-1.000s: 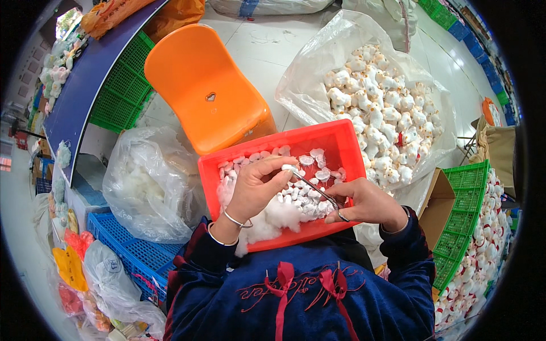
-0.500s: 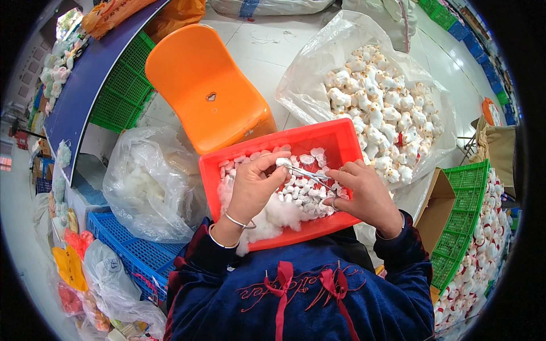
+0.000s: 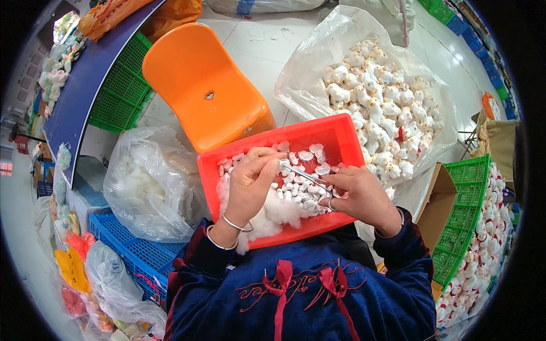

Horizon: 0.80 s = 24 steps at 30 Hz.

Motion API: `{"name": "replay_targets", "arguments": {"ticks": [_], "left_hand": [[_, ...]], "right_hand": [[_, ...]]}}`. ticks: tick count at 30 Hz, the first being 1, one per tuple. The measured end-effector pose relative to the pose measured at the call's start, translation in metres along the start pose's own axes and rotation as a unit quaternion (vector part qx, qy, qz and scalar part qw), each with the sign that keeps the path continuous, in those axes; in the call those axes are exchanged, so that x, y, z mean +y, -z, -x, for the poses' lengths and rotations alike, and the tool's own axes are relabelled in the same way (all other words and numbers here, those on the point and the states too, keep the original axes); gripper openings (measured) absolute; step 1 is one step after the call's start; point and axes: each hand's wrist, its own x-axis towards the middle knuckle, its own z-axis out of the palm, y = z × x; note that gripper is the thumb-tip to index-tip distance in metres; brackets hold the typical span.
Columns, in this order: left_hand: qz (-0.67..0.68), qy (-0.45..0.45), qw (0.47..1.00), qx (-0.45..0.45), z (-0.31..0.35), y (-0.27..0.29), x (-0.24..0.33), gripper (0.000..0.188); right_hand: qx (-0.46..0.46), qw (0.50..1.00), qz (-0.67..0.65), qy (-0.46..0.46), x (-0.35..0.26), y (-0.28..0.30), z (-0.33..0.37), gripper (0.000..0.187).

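Observation:
My left hand (image 3: 251,183) is closed in a pinch on a small white fabric piece (image 3: 282,162), mostly hidden by the fingers. Metal forceps (image 3: 305,174) with ring handles are gripped in my right hand (image 3: 364,196), their tips reaching the piece at my left fingertips. Both hands are above a red plastic bin (image 3: 321,227). Many small white pieces (image 3: 301,190) lie inside it, and a clump of white fluffy stuffing (image 3: 276,216) rests at its near left side.
An orange chair (image 3: 207,85) stands beyond the bin. Right of it, a clear bag (image 3: 304,79) holds stuffed white figures (image 3: 378,113). On the left are a bag of stuffing (image 3: 151,184) and a blue crate (image 3: 133,241). A green crate (image 3: 460,221) and cardboard box (image 3: 437,196) stand right.
My left hand has turned, its fingers folding further over the white piece. The forceps' handles look closer together, and my right hand has shifted slightly.

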Motion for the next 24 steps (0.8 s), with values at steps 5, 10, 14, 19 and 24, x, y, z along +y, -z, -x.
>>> {"name": "replay_targets", "arguments": {"ticks": [5, 10, 14, 19, 24], "left_hand": [[0.056, 0.146, 0.984, -0.081, -0.004, 0.008, 0.017, 0.022], [0.075, 0.171, 0.975, -0.123, -0.004, 0.001, 0.011, 0.021], [0.12, 0.195, 0.968, -0.1, -0.005, -0.001, 0.01, 0.017], [0.231, 0.251, 0.937, -0.08, -0.005, -0.003, 0.009, 0.017], [0.244, 0.247, 0.935, -0.071, -0.003, -0.018, 0.012, 0.016]], "right_hand": [[0.022, 0.996, 0.062, 0.059, 0.006, 0.005, 0.001, 0.031], [-0.119, 0.993, -0.018, -0.002, 0.011, 0.013, 0.001, 0.032], [-0.1, 0.993, -0.066, -0.011, 0.026, 0.009, 0.006, 0.033], [0.045, 0.967, -0.241, -0.072, 0.025, -0.006, -0.009, 0.03], [0.075, 0.915, -0.392, -0.068, 0.014, -0.045, -0.031, 0.021]]}}
